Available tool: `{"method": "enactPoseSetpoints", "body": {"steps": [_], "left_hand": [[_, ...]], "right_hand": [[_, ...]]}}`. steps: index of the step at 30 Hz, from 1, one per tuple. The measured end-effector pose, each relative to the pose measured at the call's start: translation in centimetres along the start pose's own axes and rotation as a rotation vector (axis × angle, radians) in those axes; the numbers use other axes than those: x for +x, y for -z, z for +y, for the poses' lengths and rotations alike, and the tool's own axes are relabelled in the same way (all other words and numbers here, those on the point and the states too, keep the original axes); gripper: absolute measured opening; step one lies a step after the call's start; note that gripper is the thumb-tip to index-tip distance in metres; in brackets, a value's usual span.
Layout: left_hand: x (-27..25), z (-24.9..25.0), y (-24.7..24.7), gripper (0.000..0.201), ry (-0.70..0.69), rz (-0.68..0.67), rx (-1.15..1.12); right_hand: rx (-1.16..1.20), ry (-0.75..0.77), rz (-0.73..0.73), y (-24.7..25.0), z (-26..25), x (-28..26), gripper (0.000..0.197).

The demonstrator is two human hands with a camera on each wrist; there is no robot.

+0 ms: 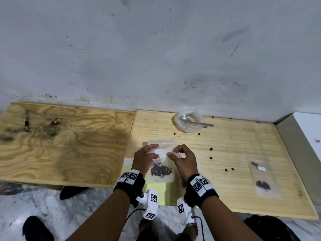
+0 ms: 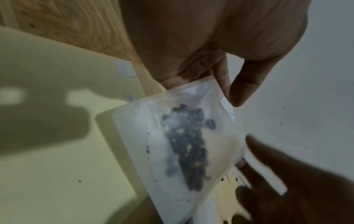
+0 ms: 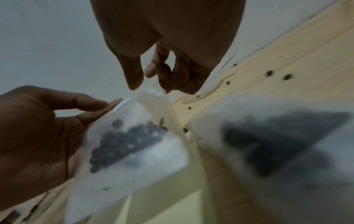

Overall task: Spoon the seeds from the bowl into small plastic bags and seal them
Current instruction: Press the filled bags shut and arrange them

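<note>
A small clear plastic bag (image 1: 160, 171) with dark seeds (image 1: 161, 170) in its lower half hangs between my two hands above the table's front edge. My left hand (image 1: 155, 151) holds the bag's upper left edge, thumb (image 2: 243, 91) in front and fingers behind. My right hand (image 1: 171, 152) pinches the bag's top strip (image 3: 153, 92) between thumb and curled fingers. The clear bowl (image 1: 187, 122) stands at the back of the table with the metal spoon (image 1: 197, 122) lying in it. How the bag's mouth stands is hidden by the fingers.
An empty bag (image 1: 161, 142) lies flat just beyond my hands. Another bag with seeds (image 1: 264, 178) lies at the right. Loose seeds (image 1: 211, 149) dot the pale wooden table (image 1: 225, 136). A yellow sheet (image 1: 161, 193) lies under the held bag; a plywood board (image 1: 69, 145) adjoins on the left.
</note>
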State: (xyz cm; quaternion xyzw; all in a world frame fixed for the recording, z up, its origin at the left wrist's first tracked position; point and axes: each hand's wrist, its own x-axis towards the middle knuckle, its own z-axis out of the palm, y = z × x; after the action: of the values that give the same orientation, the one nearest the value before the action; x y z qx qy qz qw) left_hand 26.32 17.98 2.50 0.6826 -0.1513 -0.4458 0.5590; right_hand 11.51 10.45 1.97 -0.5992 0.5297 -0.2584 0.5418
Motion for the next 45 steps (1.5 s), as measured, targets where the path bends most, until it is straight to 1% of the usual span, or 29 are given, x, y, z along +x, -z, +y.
{"method": "enactPoseSetpoints", "body": {"steps": [3, 4, 5, 6, 8, 10, 12, 14, 16, 22, 25, 27, 30, 32, 34, 35, 36, 38, 39, 40, 43, 45], "left_hand": [[0.0, 0.2, -2.1, 0.043, 0.030, -0.013, -0.068], [-0.1, 0.3, -2.9, 0.046, 0.022, -0.032, -0.065], [-0.3, 0.4, -4.1, 0.048, 0.012, -0.058, -0.035], [-0.4, 0.3, -5.1, 0.049, -0.003, -0.088, 0.002], [-0.8, -0.2, -7.5, 0.049, -0.016, -0.155, 0.080], [-1.3, -1.1, -10.1, 0.043, -0.018, -0.200, 0.184], [-1.7, -2.0, -13.0, 0.037, -0.012, -0.218, 0.297], [-1.9, -2.9, -15.8, 0.034, -0.001, -0.256, 0.367], [-2.1, -3.9, -19.4, 0.034, 0.025, -0.316, 0.409], [-2.9, -6.9, -31.1, 0.042, 0.115, -0.427, 0.456], [-3.2, -8.0, -35.3, 0.046, 0.153, -0.478, 0.462], [-3.5, -8.4, -37.2, 0.047, 0.188, -0.503, 0.493], [-3.8, -8.7, -38.3, 0.048, 0.213, -0.495, 0.578], [-3.8, -8.9, -38.4, 0.046, 0.234, -0.484, 0.571], [-4.0, -8.6, -38.2, 0.044, 0.239, -0.484, 0.538], [-4.0, -8.4, -37.9, 0.041, 0.230, -0.482, 0.524], [-3.9, -8.1, -37.5, 0.037, 0.222, -0.475, 0.512], [-3.7, -7.1, -36.2, 0.028, 0.198, -0.444, 0.458], [-3.6, -6.5, -35.2, 0.025, 0.184, -0.427, 0.428], [-3.6, -5.9, -33.9, 0.022, 0.173, -0.406, 0.401], [-3.6, -4.3, -29.2, 0.015, 0.116, -0.332, 0.363], [-3.5, -3.7, -25.1, 0.013, 0.067, -0.232, 0.366]], "right_hand": [[0.018, -0.114, -0.137, 3.0, 1.2, -0.5, 0.014], [0.018, -0.138, -0.169, 4.0, 1.6, -0.7, 0.015], [0.017, -0.144, -0.164, 5.2, 2.0, -0.8, 0.016], [0.028, -0.149, -0.126, 6.3, 2.4, -0.8, 0.019], [0.086, -0.166, -0.001, 8.8, 3.2, -0.5, 0.024], [0.137, -0.200, 0.106, 11.6, 4.3, -0.1, 0.026], [0.114, -0.225, 0.143, 14.6, 5.4, 0.2, 0.026], [0.029, -0.243, 0.133, 17.3, 6.3, 0.2, 0.025], [-0.050, -0.267, 0.160, 20.8, 7.1, 0.1, 0.024], [-0.286, -0.318, 0.368, 30.4, 10.3, 0.5, 0.021], [-0.394, -0.333, 0.405, 33.1, 11.7, 1.1, 0.019], [-0.443, -0.358, 0.382, 34.3, 13.0, 1.5, 0.022], [-0.506, -0.382, 0.270, 35.1, 14.5, 1.8, 0.029], [-0.526, -0.385, 0.223, 35.1, 15.0, 1.7, 0.035], [-0.544, -0.356, 0.237, 34.9, 15.2, 1.4, 0.042], [-0.559, -0.322, 0.267, 34.6, 15.0, 1.2, 0.044], [-0.564, -0.275, 0.307, 34.2, 14.6, 0.9, 0.041], [-0.498, -0.161, 0.373, 32.6, 13.5, 0.5, 0.026], [-0.441, -0.118, 0.361, 31.5, 13.1, 0.3, 0.019], [-0.399, -0.097, 0.306, 30.1, 12.7, 0.3, 0.019], [-0.312, -0.088, 0.062, 25.3, 11.8, 0.0, 0.025], [-0.309, -0.091, -0.076, 21.9, 10.5, -0.3, 0.026]]}}
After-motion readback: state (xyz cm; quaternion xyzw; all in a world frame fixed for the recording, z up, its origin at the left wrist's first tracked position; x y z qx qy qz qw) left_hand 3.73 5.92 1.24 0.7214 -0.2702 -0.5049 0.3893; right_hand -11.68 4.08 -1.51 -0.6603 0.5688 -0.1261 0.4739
